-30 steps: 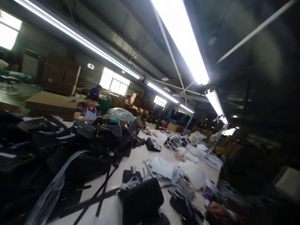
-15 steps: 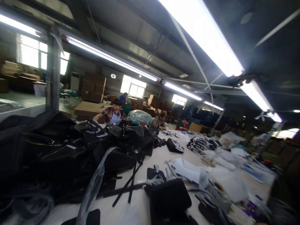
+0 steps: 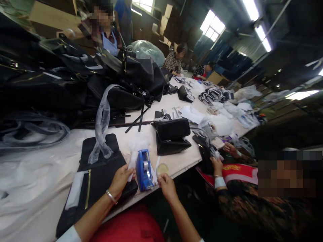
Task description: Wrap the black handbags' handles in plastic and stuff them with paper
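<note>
My left hand [image 3: 121, 181] is closed on a white strip of wrapping [image 3: 133, 162], just above a black bag [image 3: 101, 178] with a gold zipper and a white-wrapped patch. A blue tape dispenser [image 3: 143, 171] with a roll in it stands between my two hands, near the table's front edge. To its right, my right hand [image 3: 167, 186] has thumb and fingers pinched together; what they hold, if anything, is too small to name. Just beyond those fingertips lies a round, yellowish, see-through disc [image 3: 163, 169]. Clear plastic wrap [image 3: 104, 134] covers the bag's strap.
Another black bag [image 3: 173, 136] lies ahead on the white table [image 3: 148, 137]. Black bags [image 3: 141, 74] are heaped at the left. On the right a co-worker's hands [image 3: 217, 164] handle a wrapped black item. Other people sit along the table's far side.
The view has tilted down from the ceiling lights to the table. Both my hands, the tape dispenser and the co-worker on the right are now in sight.
</note>
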{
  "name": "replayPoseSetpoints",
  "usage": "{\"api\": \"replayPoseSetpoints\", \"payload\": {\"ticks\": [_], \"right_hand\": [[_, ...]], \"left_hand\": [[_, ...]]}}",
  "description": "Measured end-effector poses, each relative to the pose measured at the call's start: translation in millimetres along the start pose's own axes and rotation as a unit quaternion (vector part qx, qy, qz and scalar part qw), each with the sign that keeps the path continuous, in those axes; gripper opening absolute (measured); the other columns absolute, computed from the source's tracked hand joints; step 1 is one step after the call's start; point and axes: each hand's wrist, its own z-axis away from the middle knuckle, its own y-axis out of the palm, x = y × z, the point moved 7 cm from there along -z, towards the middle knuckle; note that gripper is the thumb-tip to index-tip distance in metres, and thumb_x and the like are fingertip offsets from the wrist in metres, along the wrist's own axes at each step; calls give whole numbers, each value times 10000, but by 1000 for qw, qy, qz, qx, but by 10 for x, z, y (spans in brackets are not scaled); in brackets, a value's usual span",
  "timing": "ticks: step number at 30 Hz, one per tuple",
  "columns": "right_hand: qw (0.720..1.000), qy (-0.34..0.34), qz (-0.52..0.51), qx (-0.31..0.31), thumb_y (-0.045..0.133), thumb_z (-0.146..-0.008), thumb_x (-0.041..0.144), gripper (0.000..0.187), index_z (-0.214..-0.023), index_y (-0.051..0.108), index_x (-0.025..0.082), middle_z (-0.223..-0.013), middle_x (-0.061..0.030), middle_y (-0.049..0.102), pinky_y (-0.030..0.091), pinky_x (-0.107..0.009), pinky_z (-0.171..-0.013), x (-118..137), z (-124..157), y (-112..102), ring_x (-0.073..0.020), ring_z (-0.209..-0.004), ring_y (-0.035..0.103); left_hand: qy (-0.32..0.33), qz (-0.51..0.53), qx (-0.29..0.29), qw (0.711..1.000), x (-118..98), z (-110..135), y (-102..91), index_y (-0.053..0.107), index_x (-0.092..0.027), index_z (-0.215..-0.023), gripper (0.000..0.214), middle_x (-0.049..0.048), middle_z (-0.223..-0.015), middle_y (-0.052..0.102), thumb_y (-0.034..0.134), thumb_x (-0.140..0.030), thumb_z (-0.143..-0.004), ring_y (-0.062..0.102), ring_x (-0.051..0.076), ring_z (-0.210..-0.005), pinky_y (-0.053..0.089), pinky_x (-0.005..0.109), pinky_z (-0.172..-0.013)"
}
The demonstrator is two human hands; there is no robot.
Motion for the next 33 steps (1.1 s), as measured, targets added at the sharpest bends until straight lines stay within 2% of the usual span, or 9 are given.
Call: {"api": "replayPoseSetpoints", "payload": {"ticks": [4,10,14,19,22,25,29,33], "right_hand": [[999,-3,19,27,502,-832,460,301,-764,629,196,-703,-11,638,423,-254,-639,-59,181,164,-176,-689,582],[998,17,24,48,554,-804,435,271,-758,658,188,-715,0,643,413,-242,-665,-106,119,357,-166,-710,581],[999,21,17,45,573,-787,418,272,-670,627,179,-647,18,591,398,-232,-636,-83,82,370,-147,-656,539],[1000,12,-10,24,606,-775,395,249,-650,599,180,-718,9,575,391,-236,-693,58,212,280,-148,-734,521],[997,39,-51,44,555,-815,436,281,-702,585,181,-654,15,559,383,-219,-581,42,338,277,-128,-631,504],[988,89,-99,81,532,-810,492,327,-718,547,179,-584,26,546,323,-198,-442,-82,447,325,-93,-470,427],[978,132,-134,95,572,-759,526,356,-698,508,181,-549,48,508,294,-184,-407,-260,531,349,-60,-405,351],[974,150,-137,101,570,-736,545,371,-687,487,187,-541,53,494,290,-186,-402,-346,554,390,-60,-399,343]], "left_hand": [[2,5,6,1000,-52,20,36,602,-141,-753,339,-18,-628,617,713,-455,-689,554,110,-563,427,204,-541],[-8,15,15,1000,-29,9,34,606,-137,-758,327,-13,-624,617,717,-440,-702,550,109,-571,440,205,-562],[-10,25,21,999,-3,-15,10,617,-134,-768,322,-4,-649,629,712,-438,-719,560,115,-587,449,213,-587],[-11,28,29,999,44,-32,-11,618,-134,-800,309,-12,-669,626,688,-432,-757,567,114,-601,446,215,-601],[-16,28,29,999,67,-37,-16,614,-132,-813,308,-14,-678,625,683,-429,-766,570,113,-603,445,219,-606],[-21,30,30,999,76,-43,-12,605,-132,-815,304,-14,-687,624,680,-423,-773,568,112,-609,444,218,-609],[-25,36,28,999,80,-56,-15,602,-128,-814,306,-6,-693,627,681,-420,-773,571,116,-614,451,228,-620],[-30,38,25,998,90,-63,-24,611,-128,-807,309,-6,-688,633,689,-424,-764,574,116,-609,449,228,-619]]}}
